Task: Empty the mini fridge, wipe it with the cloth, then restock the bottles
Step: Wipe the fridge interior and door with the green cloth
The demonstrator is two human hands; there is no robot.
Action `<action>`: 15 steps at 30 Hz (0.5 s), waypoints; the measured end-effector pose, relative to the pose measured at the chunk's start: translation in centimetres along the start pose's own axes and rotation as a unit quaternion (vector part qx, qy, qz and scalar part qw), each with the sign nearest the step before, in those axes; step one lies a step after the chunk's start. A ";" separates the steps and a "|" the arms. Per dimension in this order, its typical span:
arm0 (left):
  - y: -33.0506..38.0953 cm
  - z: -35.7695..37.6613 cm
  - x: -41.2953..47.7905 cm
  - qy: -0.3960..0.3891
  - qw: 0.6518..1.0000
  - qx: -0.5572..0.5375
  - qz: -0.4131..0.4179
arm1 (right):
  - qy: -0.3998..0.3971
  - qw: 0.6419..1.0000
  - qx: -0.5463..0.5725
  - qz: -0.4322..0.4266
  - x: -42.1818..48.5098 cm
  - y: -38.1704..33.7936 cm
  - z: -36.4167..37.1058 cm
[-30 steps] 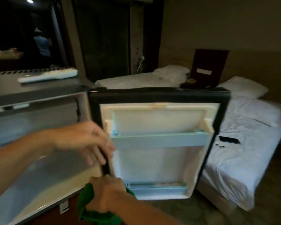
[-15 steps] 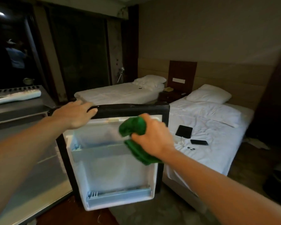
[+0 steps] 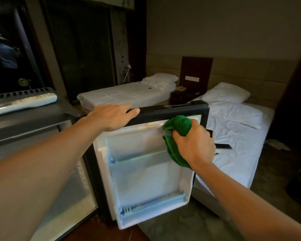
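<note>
The mini fridge door (image 3: 146,173) stands wide open, its white inner side facing me, with two door shelves that hold nothing. My left hand (image 3: 111,115) rests flat on the door's black top edge, fingers straight. My right hand (image 3: 193,143) grips a bunched green cloth (image 3: 177,126) and holds it against the upper right corner of the door's inner lining. The fridge cavity (image 3: 66,197) shows at the lower left, mostly hidden by my left arm. No bottles are in view.
A white remote control (image 3: 23,103) lies on the fridge top at the left. Two white beds (image 3: 233,136) stand behind the door; the nearer one has a dark phone (image 3: 222,146) on it. Between them is a dark nightstand (image 3: 181,97). Dark glass fills the left wall.
My right hand has carried the cloth up from below the door to its upper right inner corner. My left hand went from the door's side edge to its top edge.
</note>
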State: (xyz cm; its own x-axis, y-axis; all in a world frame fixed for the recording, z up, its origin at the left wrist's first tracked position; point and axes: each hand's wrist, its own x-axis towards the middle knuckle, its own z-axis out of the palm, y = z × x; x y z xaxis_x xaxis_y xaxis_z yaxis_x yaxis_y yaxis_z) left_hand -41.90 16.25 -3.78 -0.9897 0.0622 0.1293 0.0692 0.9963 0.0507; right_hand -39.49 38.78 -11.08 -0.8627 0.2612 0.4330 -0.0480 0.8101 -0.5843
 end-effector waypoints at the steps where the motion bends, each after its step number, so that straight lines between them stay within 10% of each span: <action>1: -0.2 0.0 0.2 0.001 1.000 -0.003 0.008 | 0.013 1.000 -0.004 -0.001 -0.3 -0.8 0.6; 10: -1.3 1.0 1.8 0.041 0.998 -0.004 0.036 | -0.003 1.000 -0.023 -0.011 -3.1 -4.8 3.7; 15: -0.6 0.8 1.6 0.043 0.999 0.020 0.013 | -0.126 0.958 -0.073 -0.246 -5.3 -8.8 4.0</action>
State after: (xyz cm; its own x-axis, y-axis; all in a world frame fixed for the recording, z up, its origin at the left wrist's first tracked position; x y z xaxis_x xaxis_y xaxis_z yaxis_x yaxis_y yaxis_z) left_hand -43.65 15.82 -4.41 -0.9731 0.0835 0.2145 0.0871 0.9962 0.0072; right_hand -36.47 28.13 -10.96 -0.8485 -0.2922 0.4412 -0.4257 0.8721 -0.2412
